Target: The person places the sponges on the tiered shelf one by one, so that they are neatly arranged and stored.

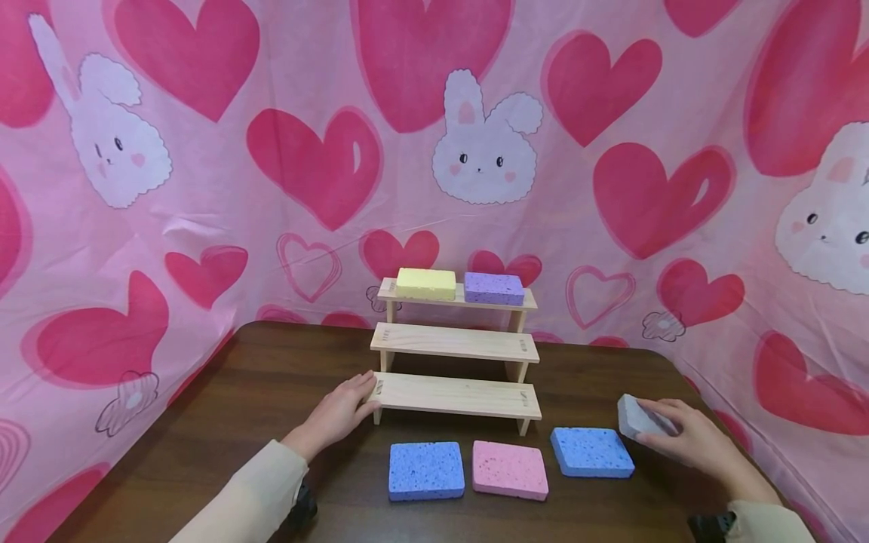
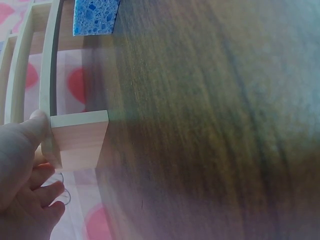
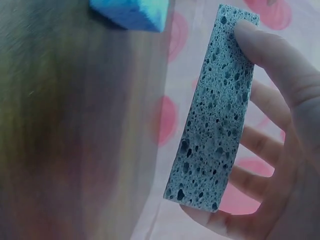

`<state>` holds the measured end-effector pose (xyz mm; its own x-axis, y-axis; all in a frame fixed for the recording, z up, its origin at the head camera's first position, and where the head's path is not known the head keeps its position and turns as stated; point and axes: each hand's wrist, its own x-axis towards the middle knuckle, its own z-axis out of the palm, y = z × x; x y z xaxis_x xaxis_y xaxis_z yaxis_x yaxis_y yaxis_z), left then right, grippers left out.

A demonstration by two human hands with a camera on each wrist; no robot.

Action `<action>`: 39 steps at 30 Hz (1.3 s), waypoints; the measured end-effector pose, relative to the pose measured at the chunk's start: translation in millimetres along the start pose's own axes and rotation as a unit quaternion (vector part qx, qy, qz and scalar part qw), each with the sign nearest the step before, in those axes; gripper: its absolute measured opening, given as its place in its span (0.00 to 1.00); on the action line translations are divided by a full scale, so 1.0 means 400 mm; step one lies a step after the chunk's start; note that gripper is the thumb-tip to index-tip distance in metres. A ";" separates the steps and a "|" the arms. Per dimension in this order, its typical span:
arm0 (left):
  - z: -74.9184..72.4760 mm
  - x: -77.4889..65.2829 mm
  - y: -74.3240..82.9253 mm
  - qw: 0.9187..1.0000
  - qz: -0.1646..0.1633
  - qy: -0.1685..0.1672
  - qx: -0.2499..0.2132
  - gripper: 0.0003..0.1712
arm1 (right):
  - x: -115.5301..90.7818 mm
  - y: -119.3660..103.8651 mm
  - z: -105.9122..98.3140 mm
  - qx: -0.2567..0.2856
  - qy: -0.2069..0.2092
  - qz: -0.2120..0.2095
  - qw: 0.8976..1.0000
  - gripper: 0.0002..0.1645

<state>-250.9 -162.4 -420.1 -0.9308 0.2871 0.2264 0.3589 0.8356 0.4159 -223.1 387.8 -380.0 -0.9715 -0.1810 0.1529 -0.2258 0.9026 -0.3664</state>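
My right hand (image 1: 699, 441) holds a grey sponge (image 1: 641, 418) above the table's right side. In the right wrist view the thumb presses one end of this pored sponge (image 3: 212, 110), and the fingers wrap behind it. My left hand (image 1: 342, 411) grips the left end of the lowest step on a three-step wooden rack (image 1: 455, 394). The left wrist view has the thumb and fingers pinching the board's end (image 2: 46, 112) beside its leg. On the top step sit a yellow sponge (image 1: 425, 284) and a purple sponge (image 1: 494, 288).
In front of the rack, a blue sponge (image 1: 426, 471), a pink sponge (image 1: 509, 469) and another blue sponge (image 1: 592, 452) lie flat on the dark wooden table (image 1: 271, 377). A pink cloth (image 1: 305, 90) with hearts and rabbits hangs behind and around the table.
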 end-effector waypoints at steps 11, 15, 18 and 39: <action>-0.001 0.000 0.001 1.000 0.004 -0.001 0.001 0.32 | 0.018 -0.064 -0.022 -0.009 -0.003 0.002 1.000 0.46; -0.003 -0.001 0.003 1.000 0.005 -0.002 0.000 0.32 | 0.029 -0.087 -0.028 -0.009 0.009 -0.017 1.000 0.44; -0.004 -0.001 0.004 1.000 0.006 -0.001 0.003 0.32 | 0.038 -0.103 -0.030 -0.010 0.025 -0.040 0.999 0.42; 0.001 -0.002 -0.001 1.000 0.009 0.000 -0.004 0.32 | 0.083 -0.246 -0.044 -0.041 0.047 -0.081 0.995 0.40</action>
<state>-250.4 -162.9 -420.8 -0.9243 0.3014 0.2343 0.3757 0.8268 0.4185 -232.0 299.8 -322.5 -0.9113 -0.2924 0.2899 -0.3679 0.8945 -0.2542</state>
